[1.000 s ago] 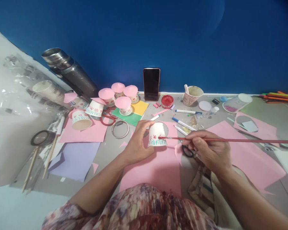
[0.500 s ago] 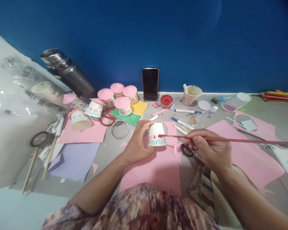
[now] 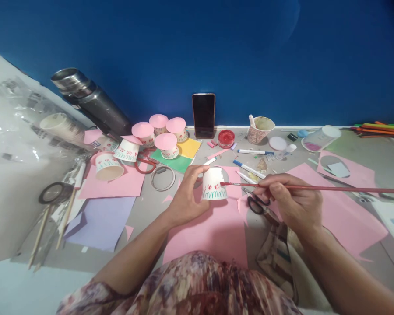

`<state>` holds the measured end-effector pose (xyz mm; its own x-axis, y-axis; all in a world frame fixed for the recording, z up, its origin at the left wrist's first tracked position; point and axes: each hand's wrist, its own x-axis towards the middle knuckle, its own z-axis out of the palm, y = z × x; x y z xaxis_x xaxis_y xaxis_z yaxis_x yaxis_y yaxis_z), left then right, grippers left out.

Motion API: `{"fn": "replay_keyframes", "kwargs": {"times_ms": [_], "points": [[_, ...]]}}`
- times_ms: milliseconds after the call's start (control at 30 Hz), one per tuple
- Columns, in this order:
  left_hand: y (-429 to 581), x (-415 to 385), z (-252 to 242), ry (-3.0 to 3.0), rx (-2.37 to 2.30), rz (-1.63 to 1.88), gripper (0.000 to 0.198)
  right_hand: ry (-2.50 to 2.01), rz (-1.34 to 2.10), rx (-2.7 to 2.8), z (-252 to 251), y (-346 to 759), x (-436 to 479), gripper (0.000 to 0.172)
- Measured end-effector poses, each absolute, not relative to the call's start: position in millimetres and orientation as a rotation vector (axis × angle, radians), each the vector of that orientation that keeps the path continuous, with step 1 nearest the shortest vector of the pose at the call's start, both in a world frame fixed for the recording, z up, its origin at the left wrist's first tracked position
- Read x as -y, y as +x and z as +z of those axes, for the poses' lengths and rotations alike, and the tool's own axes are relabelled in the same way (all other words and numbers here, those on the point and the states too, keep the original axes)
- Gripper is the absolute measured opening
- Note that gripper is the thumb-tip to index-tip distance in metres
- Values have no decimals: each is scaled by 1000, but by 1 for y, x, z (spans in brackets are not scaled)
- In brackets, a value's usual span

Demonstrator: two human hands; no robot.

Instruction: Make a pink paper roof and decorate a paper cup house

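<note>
My left hand (image 3: 188,197) grips a small white paper cup (image 3: 212,179) upside down, thumb low and fingers at its top. Green zigzag strokes and red dabs run round the cup near its rim. A thin red paintbrush (image 3: 302,187) is pinched in my right hand (image 3: 290,201), its tip touching the cup's right side by the red dabs. Below the cup lies a pink paper sheet (image 3: 210,232). Black-handled scissors (image 3: 255,204) rest just left of my right hand, partly hidden. An open pot of red paint (image 3: 226,138) stands behind the cup.
Several decorated cups with pink paper cone tops (image 3: 166,142) stand at the back left, near a dark flask (image 3: 92,98). A phone (image 3: 203,114) leans on the blue wall. Markers (image 3: 255,152), a tape roll (image 3: 163,178) and pink paper (image 3: 344,210) lie around.
The brush tip has shifted slightly right and up on the cup, with my right hand moving right. Another red dab shows there. My left hand holds the cup almost still.
</note>
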<state>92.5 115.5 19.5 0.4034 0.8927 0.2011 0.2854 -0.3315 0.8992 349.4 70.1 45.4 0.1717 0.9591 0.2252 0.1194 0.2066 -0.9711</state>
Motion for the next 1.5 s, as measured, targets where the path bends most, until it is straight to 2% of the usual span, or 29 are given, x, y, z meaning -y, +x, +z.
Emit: {"fn": "replay_keyframes", "kwargs": {"times_ms": [633,867,1133,1500], "points": [[91,-115,10,1765,-982,920,80,-1210,845,1277,41,360,-72,25],[90,-117,4,1640,-922,954,77,-1182,823,1223,41,363,-76,30],[92,-117,6,1581,-877,974,74,-1175,863,1266,38,362,-72,21],[92,-118,5,1505,-823,1005,76,-1141,841,1273,39,362,-73,20]]}}
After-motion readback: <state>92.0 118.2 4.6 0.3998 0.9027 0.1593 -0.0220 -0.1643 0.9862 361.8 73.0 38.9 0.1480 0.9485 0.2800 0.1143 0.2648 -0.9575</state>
